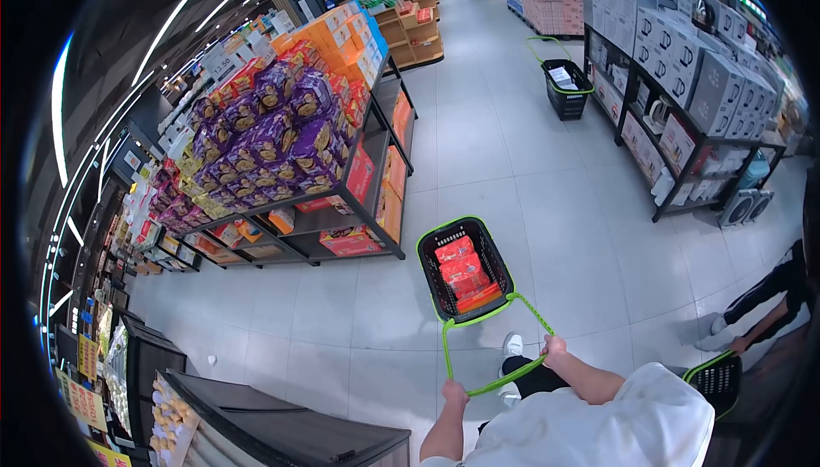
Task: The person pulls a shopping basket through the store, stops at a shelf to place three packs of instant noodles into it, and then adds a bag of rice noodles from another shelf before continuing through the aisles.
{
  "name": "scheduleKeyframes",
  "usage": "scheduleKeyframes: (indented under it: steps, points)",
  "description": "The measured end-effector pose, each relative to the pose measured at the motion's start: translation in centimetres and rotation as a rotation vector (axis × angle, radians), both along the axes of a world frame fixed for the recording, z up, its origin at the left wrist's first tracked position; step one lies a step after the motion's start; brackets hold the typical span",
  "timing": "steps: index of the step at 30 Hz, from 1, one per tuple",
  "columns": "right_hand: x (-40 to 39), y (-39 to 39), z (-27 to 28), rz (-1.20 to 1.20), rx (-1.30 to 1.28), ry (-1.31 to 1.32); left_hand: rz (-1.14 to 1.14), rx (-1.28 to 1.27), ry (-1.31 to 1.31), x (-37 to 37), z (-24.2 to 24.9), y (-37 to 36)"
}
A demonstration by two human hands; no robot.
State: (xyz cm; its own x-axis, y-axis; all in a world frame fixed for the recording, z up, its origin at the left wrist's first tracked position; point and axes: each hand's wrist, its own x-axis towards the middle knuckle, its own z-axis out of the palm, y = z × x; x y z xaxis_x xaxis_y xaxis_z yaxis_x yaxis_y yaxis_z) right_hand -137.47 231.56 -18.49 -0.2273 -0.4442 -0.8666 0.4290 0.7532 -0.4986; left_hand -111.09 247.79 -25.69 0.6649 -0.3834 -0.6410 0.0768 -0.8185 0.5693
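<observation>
A black shopping basket (424, 276) with a lime-green rim stands on the floor ahead of me, tilted slightly in view. Several red packages (465, 274) lie inside it, with an orange-red one at the near end. Its long green handle (491, 386) stretches back towards my body. My left hand (454, 393) is closed around the handle's left corner. At the right corner, my right hand (553, 348) grips the same handle, fingers wrapped round it.
Left stands a shelf with purple snack packs (273, 125). Another black basket (565, 101) sits by the right-hand rack of boxed kettles (675, 48). At lower right, another person's hand (739, 345) holds a basket (716, 381). A dark display counter (299, 416) is at lower left.
</observation>
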Motion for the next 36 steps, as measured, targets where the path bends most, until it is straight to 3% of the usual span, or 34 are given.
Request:
scheduleKeyframes:
  steps: [1, 3, 6, 8, 15, 18, 21, 27, 30, 33, 36]
  points:
    - [0.8, -1.2, -0.3, 0.001, 0.002, 0.010, -0.138, 0.037, -0.078, 1.0, 0.3, -0.8]
    - [2.7, -3.6, -0.2, -0.007, 0.011, -0.035, -0.170, 0.081, -0.138, 3.0, 0.9, -3.8]
    - [5.4, -7.1, 0.1, -0.051, 0.055, -0.122, 0.212, -0.069, 0.188, 7.6, 0.0, -7.9]
    - [7.9, -9.8, -0.2, -0.076, 0.058, -0.169, 0.221, -0.059, 0.184, 10.1, 1.3, -11.4]
    - [10.9, -16.6, -1.6, -0.125, 0.029, -0.242, 0.008, 0.031, 0.070, 14.5, 0.5, -19.1]
    - [11.5, -19.3, -2.6, -0.121, 0.019, -0.270, -0.013, 0.024, 0.049, 15.7, 2.9, -23.0]
    - [13.4, -21.2, -1.1, -0.116, 0.057, -0.296, 0.410, -0.002, 0.218, 17.3, 4.3, -26.7]
    - [16.8, -23.8, -2.1, -0.180, 0.017, -0.303, 0.324, -0.081, 0.287, 21.8, 1.6, -29.7]
    - [19.4, -24.9, -2.0, -0.201, 0.018, -0.276, 0.079, -0.081, 0.175, 24.8, 0.8, -31.5]
    - [22.0, -25.9, -1.9, -0.247, 0.014, -0.251, 0.237, -0.112, 0.218, 27.4, 0.9, -34.9]
    - [25.8, -27.9, -1.6, -0.280, -0.021, -0.221, 0.175, -0.157, 0.203, 30.6, 1.0, -37.9]
